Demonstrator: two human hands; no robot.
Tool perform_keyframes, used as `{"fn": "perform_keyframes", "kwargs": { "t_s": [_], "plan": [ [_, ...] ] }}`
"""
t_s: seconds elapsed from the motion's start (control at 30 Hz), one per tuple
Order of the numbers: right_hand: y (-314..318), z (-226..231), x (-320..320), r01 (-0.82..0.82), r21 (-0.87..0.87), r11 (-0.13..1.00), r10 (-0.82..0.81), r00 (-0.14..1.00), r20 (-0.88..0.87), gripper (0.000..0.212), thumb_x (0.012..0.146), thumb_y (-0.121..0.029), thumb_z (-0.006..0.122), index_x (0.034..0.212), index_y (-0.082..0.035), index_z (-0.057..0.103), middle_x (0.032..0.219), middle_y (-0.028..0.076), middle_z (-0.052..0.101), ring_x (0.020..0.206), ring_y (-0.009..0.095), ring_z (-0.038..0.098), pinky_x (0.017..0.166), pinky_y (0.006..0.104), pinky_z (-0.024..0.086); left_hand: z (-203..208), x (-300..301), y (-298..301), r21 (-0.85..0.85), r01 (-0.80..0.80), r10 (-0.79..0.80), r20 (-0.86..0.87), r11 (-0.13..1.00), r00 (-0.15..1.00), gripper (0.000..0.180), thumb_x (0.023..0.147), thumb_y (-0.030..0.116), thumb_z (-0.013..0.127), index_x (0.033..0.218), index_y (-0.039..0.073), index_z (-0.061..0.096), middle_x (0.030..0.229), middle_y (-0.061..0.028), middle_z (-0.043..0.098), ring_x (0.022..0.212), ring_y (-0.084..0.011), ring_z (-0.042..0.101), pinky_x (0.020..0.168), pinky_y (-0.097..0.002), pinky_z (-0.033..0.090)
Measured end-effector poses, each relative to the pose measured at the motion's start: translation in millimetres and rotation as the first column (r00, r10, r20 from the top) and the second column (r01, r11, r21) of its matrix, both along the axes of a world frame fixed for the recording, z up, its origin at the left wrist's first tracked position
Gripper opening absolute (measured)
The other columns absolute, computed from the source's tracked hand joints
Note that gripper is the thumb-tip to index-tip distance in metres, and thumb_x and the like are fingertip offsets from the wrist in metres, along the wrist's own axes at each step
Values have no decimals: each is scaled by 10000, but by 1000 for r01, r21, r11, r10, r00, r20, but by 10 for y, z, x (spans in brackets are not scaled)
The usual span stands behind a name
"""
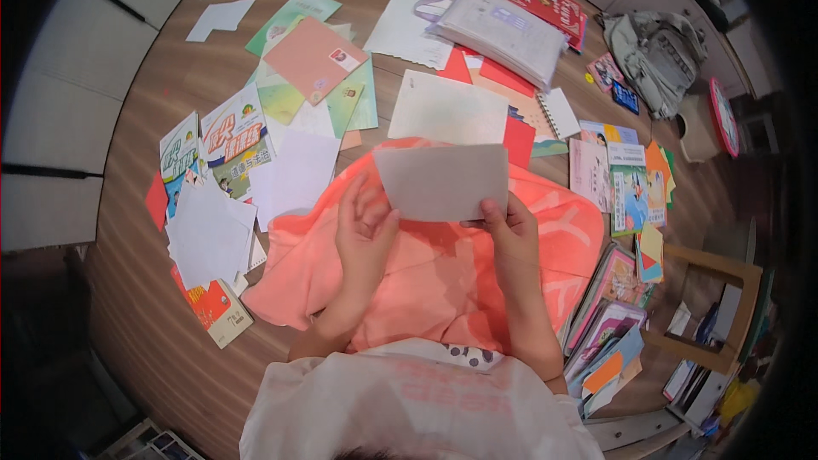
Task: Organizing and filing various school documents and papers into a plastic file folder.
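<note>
A plain light-grey sheet, like a card or a stack of paper, is held up over my lap. My right hand grips its lower right corner, thumb on the near face and the other fingers mostly hidden. Beside the sheet's left edge is my left hand, palm turned toward it, fingers loosely bent and apart; whether the thumb tip touches the edge I cannot tell. A coral-pink blanket covers my legs under both hands. Just beyond the held sheet lies a pale rectangular pad or sheet on the floor.
Loose white papers and workbooks lie left. A pink notebook tops a pile ahead, near a clear document bag. To the right are books, a stack of folders, a wooden frame, a phone and a grey backpack.
</note>
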State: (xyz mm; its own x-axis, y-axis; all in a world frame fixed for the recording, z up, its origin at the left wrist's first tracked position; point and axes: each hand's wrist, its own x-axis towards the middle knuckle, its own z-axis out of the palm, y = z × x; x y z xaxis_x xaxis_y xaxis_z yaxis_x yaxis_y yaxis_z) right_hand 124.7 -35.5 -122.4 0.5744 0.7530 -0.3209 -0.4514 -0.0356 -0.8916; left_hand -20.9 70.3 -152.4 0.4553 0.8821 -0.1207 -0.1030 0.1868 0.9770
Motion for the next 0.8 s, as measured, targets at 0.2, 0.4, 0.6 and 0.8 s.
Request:
{"fn": "perform_keyframes", "kwargs": {
  "t_s": [0.2, 0.4, 0.6, 0.8],
  "plan": [
    [-319, 76, -306, -9, -258, 966, 181, 733, 655, 142, 785, -105, 670, 859, 6, 621, 750, 90, 596, 704, 142, 592, 639, 264, 456, 109, 38, -325, 38, 273, -272, -23, 961, 962, 547, 813, 76, 643, 1308, 36, 412, 1173, -82, 548, 1065, -186, 544, 874, -298, 462],
    [-576, -8, -474, 59, -21, 998, -49, 948, 315, 228, 866, -146, 617, 740, 22, 527, 662, -16, 515, 623, 83, 445, 559, 271, 388, 307, 15, -390, -380, 348, -239, 306, 857, 922, 466, 909, 275, 577, 1286, 30, 456, 1178, -91, 548, 1057, -180, 547, 873, -313, 466],
    [-811, -27, -392, 283, -35, 959, -246, 884, 397, 346, 946, -218, 513, 668, -18, 470, 641, -50, 372, 626, 55, 336, 539, 220, 273, 285, -38, -549, -319, 451, -356, 315, 834, 880, 542, 935, 317, 517, 1381, 51, 360, 1250, -91, 516, 1127, -179, 510, 916, -324, 447],
    [-858, 29, -283, 532, 156, 832, -546, 835, 62, 321, 974, -257, 447, 809, -9, 568, 755, -5, 528, 704, 75, 486, 645, 235, 429, 288, 4, -823, -367, 560, -476, 297, 743, 828, 599, 969, 234, 440, 1467, 158, 117, 1340, -100, 422, 1170, -247, 500, 916, -415, 472]
  ]
}}
